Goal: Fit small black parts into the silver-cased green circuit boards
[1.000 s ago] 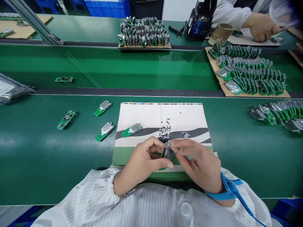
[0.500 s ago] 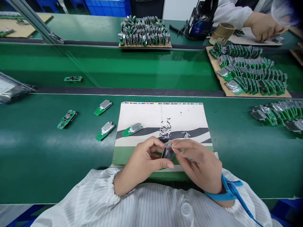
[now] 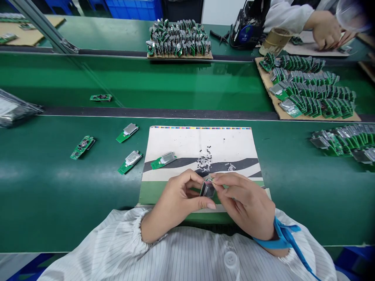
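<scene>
Between my hands, over the printed board [image 3: 172, 136], is a small circuit board [image 3: 207, 189] with a dark, shiny display face. My left hand [image 3: 183, 203] grips it by the sides between thumb and fingers. At its upper edge, the thumb and forefinger of my right hand [image 3: 244, 199] are pinched together; what they hold, if anything, is too small to make out. A blue strap [image 3: 275, 242] circles my right wrist. Tiny dark and pale parts [image 3: 204, 160] lie scattered just beyond my hands, with a smaller group [image 3: 230, 167] to their right. Another circuit board [image 3: 164, 160] rests on the printed board.
Several loose circuit boards [image 3: 130, 162] lie to the left. Rows of boards fill a cardboard tray [image 3: 277, 107] at the right, and more boards [image 3: 345, 142] lean nearer me. A conveyor belt [image 3: 175, 86] crosses behind. Across it a co-worker's hand [image 3: 325, 33] works at the bench.
The circuit board on the conveyor belt has travelled to the right. The co-worker's hands have shifted. My own hands have barely moved.
</scene>
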`<state>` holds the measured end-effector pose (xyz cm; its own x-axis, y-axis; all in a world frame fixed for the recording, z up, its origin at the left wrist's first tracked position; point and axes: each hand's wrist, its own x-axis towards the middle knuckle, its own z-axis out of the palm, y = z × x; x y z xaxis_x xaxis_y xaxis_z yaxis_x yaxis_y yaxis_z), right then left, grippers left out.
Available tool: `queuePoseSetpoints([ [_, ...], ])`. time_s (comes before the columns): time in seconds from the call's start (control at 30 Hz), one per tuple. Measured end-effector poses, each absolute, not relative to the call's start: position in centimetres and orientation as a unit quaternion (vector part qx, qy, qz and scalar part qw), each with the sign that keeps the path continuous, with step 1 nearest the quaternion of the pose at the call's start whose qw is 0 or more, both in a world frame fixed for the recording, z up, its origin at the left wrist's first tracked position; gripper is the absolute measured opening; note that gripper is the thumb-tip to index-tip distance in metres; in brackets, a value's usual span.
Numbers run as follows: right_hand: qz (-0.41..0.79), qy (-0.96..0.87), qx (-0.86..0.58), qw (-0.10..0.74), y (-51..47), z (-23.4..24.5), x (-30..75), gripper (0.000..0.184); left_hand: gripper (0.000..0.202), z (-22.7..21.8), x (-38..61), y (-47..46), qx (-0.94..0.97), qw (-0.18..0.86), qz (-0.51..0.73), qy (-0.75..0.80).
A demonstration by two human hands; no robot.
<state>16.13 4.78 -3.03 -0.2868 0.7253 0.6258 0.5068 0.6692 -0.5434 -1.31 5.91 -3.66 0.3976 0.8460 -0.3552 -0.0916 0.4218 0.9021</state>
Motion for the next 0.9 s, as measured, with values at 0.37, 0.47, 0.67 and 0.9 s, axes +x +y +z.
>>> queuePoseSetpoints([
  [0.37,0.140,-0.792,-0.387,0.451,4.73,-3.06,16.22,0.025,0.037,-3.97,-1.39,5.78,0.455,0.695,0.334,0.444],
  [0.47,0.165,-0.778,-0.401,0.455,4.64,-3.07,16.06,0.024,0.036,-4.00,-1.47,5.81,0.476,0.680,0.335,0.445],
  [0.67,0.252,-0.714,-0.443,0.480,4.27,-3.19,15.86,0.024,0.033,-3.70,-1.46,5.89,0.469,0.688,0.339,0.438],
  [0.9,0.397,-0.613,-0.445,0.519,3.87,-3.61,15.93,0.028,0.031,-3.76,-1.53,5.82,0.456,0.699,0.353,0.422],
])
